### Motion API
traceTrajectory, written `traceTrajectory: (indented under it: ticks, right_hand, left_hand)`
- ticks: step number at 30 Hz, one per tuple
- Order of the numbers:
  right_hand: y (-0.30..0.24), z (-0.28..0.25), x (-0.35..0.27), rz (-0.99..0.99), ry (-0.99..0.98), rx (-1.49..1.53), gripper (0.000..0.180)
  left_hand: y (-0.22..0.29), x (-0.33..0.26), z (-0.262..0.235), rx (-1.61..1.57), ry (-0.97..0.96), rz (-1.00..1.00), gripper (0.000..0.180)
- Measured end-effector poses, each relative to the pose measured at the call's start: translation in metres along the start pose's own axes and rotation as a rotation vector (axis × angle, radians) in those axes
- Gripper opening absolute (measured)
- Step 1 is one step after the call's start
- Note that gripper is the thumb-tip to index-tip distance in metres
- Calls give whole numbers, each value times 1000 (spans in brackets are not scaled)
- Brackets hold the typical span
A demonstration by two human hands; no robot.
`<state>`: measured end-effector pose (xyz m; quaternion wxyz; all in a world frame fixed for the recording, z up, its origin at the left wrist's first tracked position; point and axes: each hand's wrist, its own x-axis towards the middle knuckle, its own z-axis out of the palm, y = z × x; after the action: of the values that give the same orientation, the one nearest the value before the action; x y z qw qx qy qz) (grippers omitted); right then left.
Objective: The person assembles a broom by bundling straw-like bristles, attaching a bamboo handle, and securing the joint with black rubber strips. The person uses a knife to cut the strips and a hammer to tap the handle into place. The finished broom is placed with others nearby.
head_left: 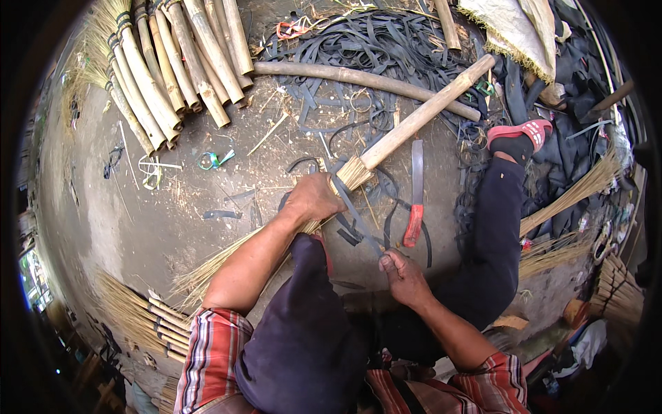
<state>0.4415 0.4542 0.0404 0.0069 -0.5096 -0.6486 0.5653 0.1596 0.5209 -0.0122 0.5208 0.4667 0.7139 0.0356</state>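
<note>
The broom you are binding lies across your lap, its wooden handle running up and away to the right, its straw bristles trailing down to the near left over your thigh. Your left hand is clamped around the bundle right where the straw meets the handle. A dark rubber strip runs from that joint down to your right hand, which is closed on its free end, pinching it near your knee.

The strip looks taut, so if your right hand slackens, the wraps at the joint could loosen and the straw may splay out. If your left hand eases, the bundle could twist on the handle. Pull too hard and the strip might snap or slide from your fingers.

Your left forearm reaches forward with the wrist bent over the bundle; your right arm stays close to your body, elbow bent, fist low.

Just beyond your right hand a knife with a red grip lies on the floor. Farther off sit loose black strips, and at far left a row of finished brooms.
</note>
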Motion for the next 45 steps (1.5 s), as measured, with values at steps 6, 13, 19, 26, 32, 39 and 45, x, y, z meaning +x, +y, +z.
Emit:
traceTrajectory:
  ticks: [6, 13, 19, 26, 32, 39, 45]
  right_hand:
    - [41, 7, 60, -35, 16, -164, 12]
    - [31, 23, 146, -346, 14, 106, 15]
    - [-6, -9, 144, -413, 199, -470, 27]
    - [-77, -29, 156, 71, 4, -313, 31]
    - [-71, -12, 181, 53, -14, -121, 32]
    - [-19, 13, 129, 85, 183, 90, 26]
    - [3, 18, 135, 80, 147, -86, 22]
  left_hand:
    - [25, -41, -33, -248, -223, 83, 34]
    - [22, -45, -27, -659, -831, -64, 40]
    - [8, -17, -12, -291, -415, 152, 52]
    - [13, 12, 25, 343, 48, 18, 56]
    - [3, 14, 44, 309, 85, 97, 46]
    - [-2, 20, 49, 285, 107, 87, 62]
    - [-6, 0, 41, 417, 176, 77, 66]
